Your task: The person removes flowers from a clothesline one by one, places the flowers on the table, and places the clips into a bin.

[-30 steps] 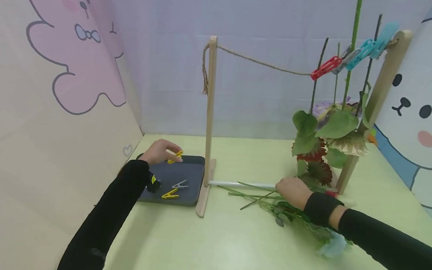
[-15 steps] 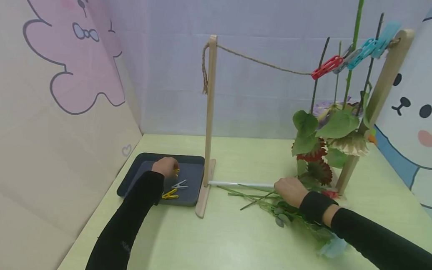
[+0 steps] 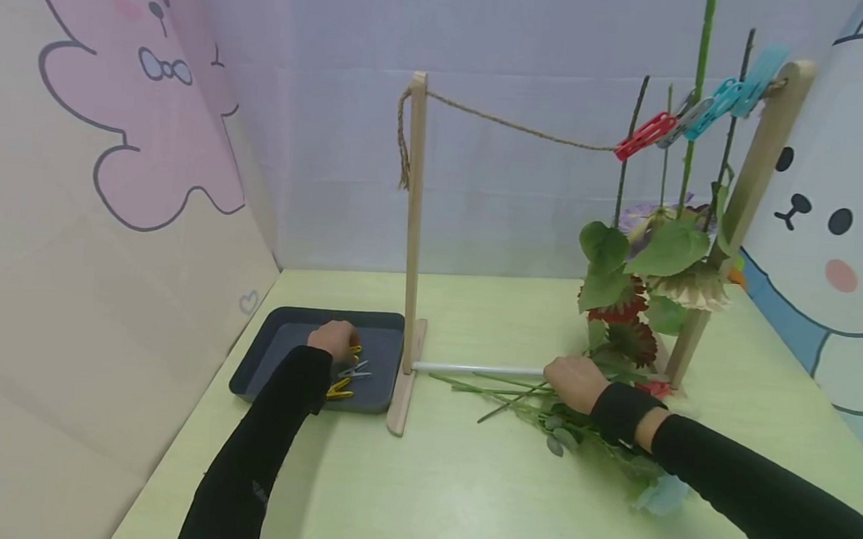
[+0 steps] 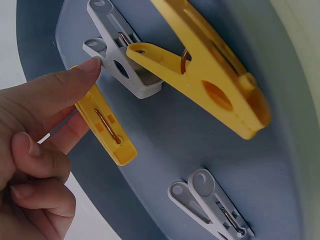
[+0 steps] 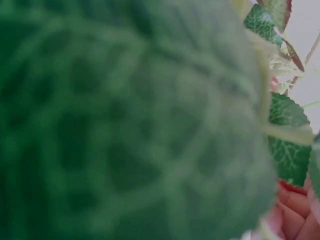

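My left hand is over the dark grey tray. Its thumb and index finger pinch a yellow clothespin, while the other fingers curl in. Around it in the tray lie another yellow clothespin and two grey clothespins, one near the fingertips and one lower down. At the right, my right hand is curled round a flower stem among the green stems on the table. A big blurred leaf fills most of the right wrist view, hiding much of that grip.
A wooden stand with a left post, a right post and a white rod spans the table. Along its twine, red, grey and blue clothespins hold flowers hanging upside down. A pale blue flower lies in front.
My left hand first held a yellow clothespin raised above the tray's back edge. It has come down and forward into the tray with it. The right hand stays nearly still among the stems.
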{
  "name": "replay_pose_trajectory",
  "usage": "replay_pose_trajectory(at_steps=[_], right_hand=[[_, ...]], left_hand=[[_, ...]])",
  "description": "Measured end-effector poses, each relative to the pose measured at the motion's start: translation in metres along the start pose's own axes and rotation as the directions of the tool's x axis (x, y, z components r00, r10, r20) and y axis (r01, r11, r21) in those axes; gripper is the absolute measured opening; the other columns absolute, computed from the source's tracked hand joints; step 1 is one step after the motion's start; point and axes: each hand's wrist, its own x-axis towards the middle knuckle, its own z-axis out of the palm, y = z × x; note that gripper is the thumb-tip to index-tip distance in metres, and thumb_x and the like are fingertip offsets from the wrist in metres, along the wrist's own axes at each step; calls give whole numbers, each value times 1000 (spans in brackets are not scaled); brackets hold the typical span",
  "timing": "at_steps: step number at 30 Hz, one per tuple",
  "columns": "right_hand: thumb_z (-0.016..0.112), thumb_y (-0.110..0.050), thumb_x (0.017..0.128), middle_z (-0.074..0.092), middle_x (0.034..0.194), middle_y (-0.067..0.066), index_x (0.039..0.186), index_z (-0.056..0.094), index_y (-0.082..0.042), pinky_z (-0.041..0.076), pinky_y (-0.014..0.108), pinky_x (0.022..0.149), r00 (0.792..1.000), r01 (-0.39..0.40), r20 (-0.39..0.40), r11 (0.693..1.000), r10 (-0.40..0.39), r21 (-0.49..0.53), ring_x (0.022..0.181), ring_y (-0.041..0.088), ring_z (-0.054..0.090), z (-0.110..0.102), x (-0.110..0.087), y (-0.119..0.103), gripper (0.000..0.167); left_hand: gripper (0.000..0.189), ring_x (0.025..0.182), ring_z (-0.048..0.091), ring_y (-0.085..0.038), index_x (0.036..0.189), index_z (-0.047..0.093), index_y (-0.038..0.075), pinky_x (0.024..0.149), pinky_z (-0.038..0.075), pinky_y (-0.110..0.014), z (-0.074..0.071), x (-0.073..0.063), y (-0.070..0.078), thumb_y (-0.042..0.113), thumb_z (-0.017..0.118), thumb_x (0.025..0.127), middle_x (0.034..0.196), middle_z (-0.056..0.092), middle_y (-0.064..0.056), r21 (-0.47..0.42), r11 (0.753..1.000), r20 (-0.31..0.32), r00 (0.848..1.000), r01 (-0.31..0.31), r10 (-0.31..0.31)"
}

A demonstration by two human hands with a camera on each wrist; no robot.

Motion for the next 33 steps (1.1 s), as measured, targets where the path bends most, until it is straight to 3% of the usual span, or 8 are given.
replay_pose_trajectory(at_steps=[3,12,21,26,30,33], right_hand=[[67,1,78,53,57,3,63,58,-11,26,24,47,996,-53,76,997,56,-48,48,11,40,-12,2,-8,21],[65,1,79,46,52,0,59,53,-12,19,22,49,995,-70,66,997,71,-16,49,8,27,-13,1,-6,27],[66,0,78,35,52,-6,55,46,-14,18,21,49,991,-109,91,989,100,101,52,7,22,-27,-1,-1,33],[71,-10,76,46,57,-6,62,56,-12,26,19,48,987,-141,105,974,124,178,50,4,35,-40,-3,5,21],[69,-13,79,42,56,-6,62,56,-14,25,21,50,979,-185,122,958,161,219,50,5,32,-56,-3,9,22],[67,-16,82,47,57,-7,66,60,-16,26,21,48,974,-218,109,947,197,236,50,4,34,-74,-1,10,18]], left_hand=[[28,89,62,-25,101,69,10,78,51,-44,-1,-1,1,15,77,74,99,67,-8,-7,1000,2,1000,2,-2],[28,90,62,-25,100,70,11,78,50,-44,-1,-4,0,14,77,73,99,68,-7,-19,1000,-7,1000,6,-6],[28,92,61,-25,99,70,12,80,49,-43,-3,-5,0,14,77,73,99,67,-7,-42,999,-14,1000,-11,11],[28,88,61,-24,100,70,12,76,50,-40,-8,-6,3,17,77,73,96,67,-5,7,998,-39,997,-65,65],[23,85,62,-24,97,71,10,74,51,-37,-26,-16,19,17,75,76,95,68,-5,93,987,1,991,-132,133],[15,81,63,-22,86,71,11,72,52,-37,-47,-28,44,21,76,75,89,68,-4,213,962,109,982,-174,153]])
